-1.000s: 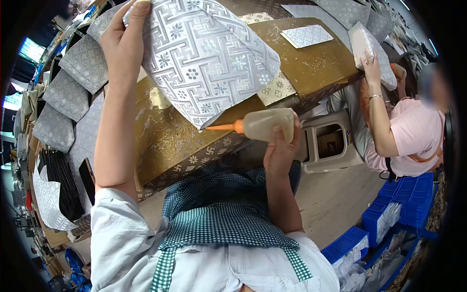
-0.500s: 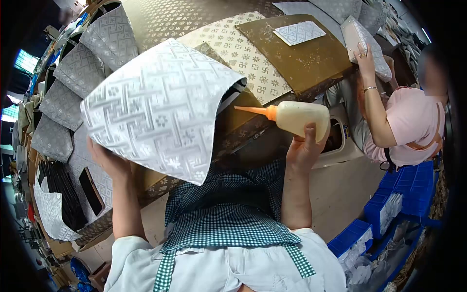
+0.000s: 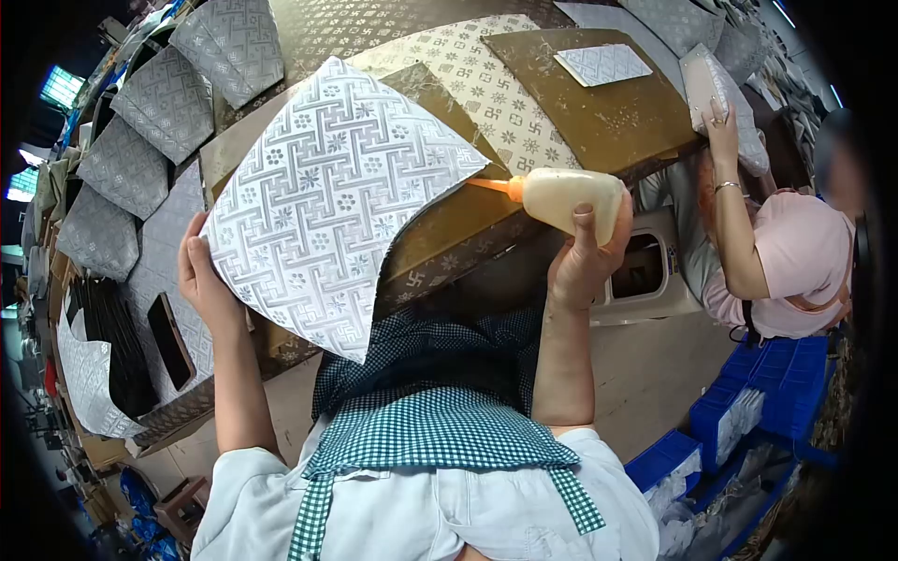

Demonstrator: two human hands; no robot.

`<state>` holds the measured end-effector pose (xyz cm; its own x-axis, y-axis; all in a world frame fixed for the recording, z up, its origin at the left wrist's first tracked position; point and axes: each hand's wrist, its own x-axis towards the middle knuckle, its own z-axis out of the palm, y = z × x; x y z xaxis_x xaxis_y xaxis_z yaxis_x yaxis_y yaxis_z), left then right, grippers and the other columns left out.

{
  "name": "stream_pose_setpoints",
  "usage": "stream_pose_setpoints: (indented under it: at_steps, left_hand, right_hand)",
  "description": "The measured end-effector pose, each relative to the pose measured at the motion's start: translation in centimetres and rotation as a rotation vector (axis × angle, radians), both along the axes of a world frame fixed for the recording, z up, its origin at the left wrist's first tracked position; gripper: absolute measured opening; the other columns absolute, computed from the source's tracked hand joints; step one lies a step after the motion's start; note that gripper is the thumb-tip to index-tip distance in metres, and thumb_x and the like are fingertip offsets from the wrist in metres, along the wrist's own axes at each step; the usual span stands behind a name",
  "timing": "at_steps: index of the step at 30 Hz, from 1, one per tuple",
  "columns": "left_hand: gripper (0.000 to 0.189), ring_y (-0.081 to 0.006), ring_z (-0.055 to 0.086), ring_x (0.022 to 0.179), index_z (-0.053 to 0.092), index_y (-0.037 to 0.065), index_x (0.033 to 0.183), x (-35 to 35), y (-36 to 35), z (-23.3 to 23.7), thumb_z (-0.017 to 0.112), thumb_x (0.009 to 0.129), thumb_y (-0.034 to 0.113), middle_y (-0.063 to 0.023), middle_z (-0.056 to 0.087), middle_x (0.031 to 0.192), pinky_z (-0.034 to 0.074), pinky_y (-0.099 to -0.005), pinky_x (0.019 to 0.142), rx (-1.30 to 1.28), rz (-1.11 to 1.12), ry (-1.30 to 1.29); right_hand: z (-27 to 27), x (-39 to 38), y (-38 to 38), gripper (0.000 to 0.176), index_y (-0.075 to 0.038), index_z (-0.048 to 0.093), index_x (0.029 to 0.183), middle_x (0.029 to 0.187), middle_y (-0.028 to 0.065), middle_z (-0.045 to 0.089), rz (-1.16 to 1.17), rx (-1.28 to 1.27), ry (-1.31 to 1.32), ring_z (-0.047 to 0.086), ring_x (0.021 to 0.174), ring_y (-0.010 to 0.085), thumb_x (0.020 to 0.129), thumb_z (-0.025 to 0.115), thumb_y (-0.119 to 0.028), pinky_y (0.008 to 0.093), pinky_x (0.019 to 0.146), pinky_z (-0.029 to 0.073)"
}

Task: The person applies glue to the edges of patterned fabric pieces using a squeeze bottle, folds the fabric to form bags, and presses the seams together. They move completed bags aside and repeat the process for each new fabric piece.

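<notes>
Left hand: The left hand (image 3: 210,292) was positioned at the left edge of the sheet (image 3: 323,201). The fingers were closed on that edge, with the thumb laid on the patterned face.
Right hand: The right hand (image 3: 591,262) was wrapped around the bottle (image 3: 571,198). The fingers were held narrow about its body, with the thumb pressed on the near side.
Sheet position: The sheet was held raised over the near part of the surface (image 3: 444,234), patterned face up. One corner was pointed to the right, toward the bottle, and one was directed down toward the apron (image 3: 440,435). The right-hand edge was curved.
Bottle position: The bottle was tilted on its side. Its orange nozzle (image 3: 494,185) was aimed left, with the tip placed at or just beside the right corner of the sheet; contact could not be confirmed.
Surface, far side: Beige printed paper (image 3: 510,98) was laid beside a brown board (image 3: 599,117), on which a small patterned card (image 3: 603,65) was placed.
Surface, left side: Grey patterned pieces (image 3: 150,107) were arranged in a row. A phone (image 3: 171,342) was set beside a dark stack (image 3: 117,348).
Right side: A white piece (image 3: 702,86) was held by a co-worker (image 3: 795,248). A stool (image 3: 655,301) was located between the two workers.
</notes>
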<state>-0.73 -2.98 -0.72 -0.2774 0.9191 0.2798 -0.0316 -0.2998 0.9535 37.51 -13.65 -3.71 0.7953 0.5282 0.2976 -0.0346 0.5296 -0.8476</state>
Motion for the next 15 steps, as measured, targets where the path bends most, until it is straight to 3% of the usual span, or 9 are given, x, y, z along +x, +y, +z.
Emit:
stream_pose_setpoints:
  at_steps: [4,15]
  left_hand:
    - [0.037,-0.0154,0.065,0.09,0.059,-0.008,0.117,-0.1,0.3,0.3,0.048,0.101,0.024,-0.015,0.067,0.105,0.052,-0.0272,0.078,0.023,-0.043,-0.012]
    - [0.037,-0.0149,0.065,0.087,0.06,-0.009,0.115,-0.4,1.4,0.8,0.049,0.1,0.023,-0.015,0.067,0.102,0.053,-0.0265,0.077,-0.003,-0.032,-0.052]
  right_hand:
    - [-0.3,-0.7,0.2,0.062,-0.004,0.042,0.136,0.125,0.0078,0.052,0.04,0.006,0.064,0.052,0.113,0.0191,0.084,0.074,-0.016,0.0356,0.099,0.045]
    - [-0.9,-2.0,0.4,0.06,-0.003,0.044,0.134,0.123,0.0077,0.054,0.157,-0.01,0.092,0.055,0.11,0.0182,0.084,0.074,-0.015,0.0345,0.097,0.047]
